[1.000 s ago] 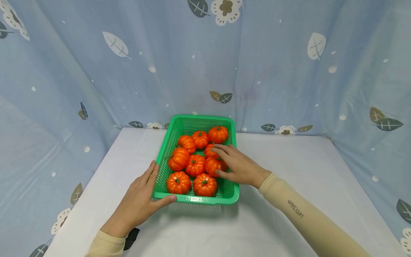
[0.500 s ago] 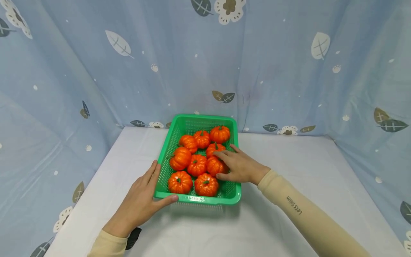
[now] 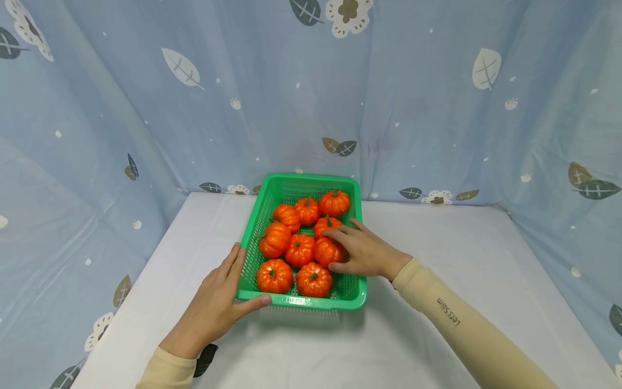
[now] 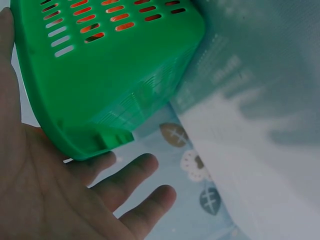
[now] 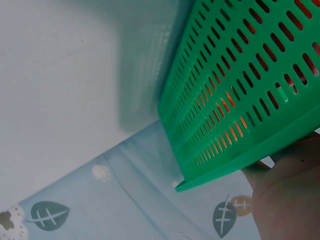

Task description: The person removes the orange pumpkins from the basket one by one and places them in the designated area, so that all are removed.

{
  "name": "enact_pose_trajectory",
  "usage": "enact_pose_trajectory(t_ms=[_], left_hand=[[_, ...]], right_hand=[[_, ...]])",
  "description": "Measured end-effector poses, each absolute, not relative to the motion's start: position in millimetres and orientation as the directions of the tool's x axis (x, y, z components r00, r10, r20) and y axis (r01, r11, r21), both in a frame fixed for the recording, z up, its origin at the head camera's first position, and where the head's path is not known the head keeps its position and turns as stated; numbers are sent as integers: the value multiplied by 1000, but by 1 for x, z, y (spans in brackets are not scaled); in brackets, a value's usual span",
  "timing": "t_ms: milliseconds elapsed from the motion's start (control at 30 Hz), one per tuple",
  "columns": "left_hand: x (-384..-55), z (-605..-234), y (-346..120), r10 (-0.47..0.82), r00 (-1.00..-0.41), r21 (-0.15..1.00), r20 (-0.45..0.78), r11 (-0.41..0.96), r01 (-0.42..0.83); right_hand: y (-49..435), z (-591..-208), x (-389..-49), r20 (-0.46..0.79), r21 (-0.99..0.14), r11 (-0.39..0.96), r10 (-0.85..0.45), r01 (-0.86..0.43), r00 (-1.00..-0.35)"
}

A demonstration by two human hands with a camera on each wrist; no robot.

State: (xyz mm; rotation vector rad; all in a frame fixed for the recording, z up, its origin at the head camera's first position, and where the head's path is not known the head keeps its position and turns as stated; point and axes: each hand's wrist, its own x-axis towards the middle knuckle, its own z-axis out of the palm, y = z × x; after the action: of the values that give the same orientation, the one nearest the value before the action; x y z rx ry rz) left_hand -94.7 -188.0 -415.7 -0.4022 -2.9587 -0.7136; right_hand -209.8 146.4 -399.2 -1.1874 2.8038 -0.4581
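Note:
A green slotted plastic basket [image 3: 342,304] holds several small orange pumpkins with green stems. My left hand [image 3: 214,302] lies at the basket's near left corner, the thumb along the front rim and the fingers stretched against the left side. In the left wrist view, the fingers [image 4: 127,182] are spread outside the basket wall [image 4: 100,85]. My right hand [image 3: 366,253] reaches over the right rim and grips a pumpkin [image 3: 328,252] on that side, fingers above it and thumb at its near side. In the right wrist view the basket wall [image 5: 240,115] hides the fingertips.
The basket stands on a white-covered table [image 3: 427,237], near its back edge. A blue curtain [image 3: 291,108] printed with leaves and flowers hangs behind and on both sides. Another pumpkin [image 3: 326,227] sits just behind the gripped one, and two more [image 3: 314,280] [image 3: 274,276] lie by the front wall.
My right hand has drawn slightly toward me, uncovering the pumpkin behind its fingers, and has closed about the nearer one. The left hand keeps its place; the head view has shifted slightly.

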Motion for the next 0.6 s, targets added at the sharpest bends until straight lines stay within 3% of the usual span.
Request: enact_pose_trajectory(t_ms=[300, 600], left_hand=[[-93, -415, -188, 242, -960, 428, 141, 859, 280], [-92, -414, -187, 242, -960, 440, 141, 853, 279]], right_hand=[[145, -400, -206, 113, -404, 631, -684, -662, -721], [145, -403, -205, 262, -566, 532, -609, -630, -749]])
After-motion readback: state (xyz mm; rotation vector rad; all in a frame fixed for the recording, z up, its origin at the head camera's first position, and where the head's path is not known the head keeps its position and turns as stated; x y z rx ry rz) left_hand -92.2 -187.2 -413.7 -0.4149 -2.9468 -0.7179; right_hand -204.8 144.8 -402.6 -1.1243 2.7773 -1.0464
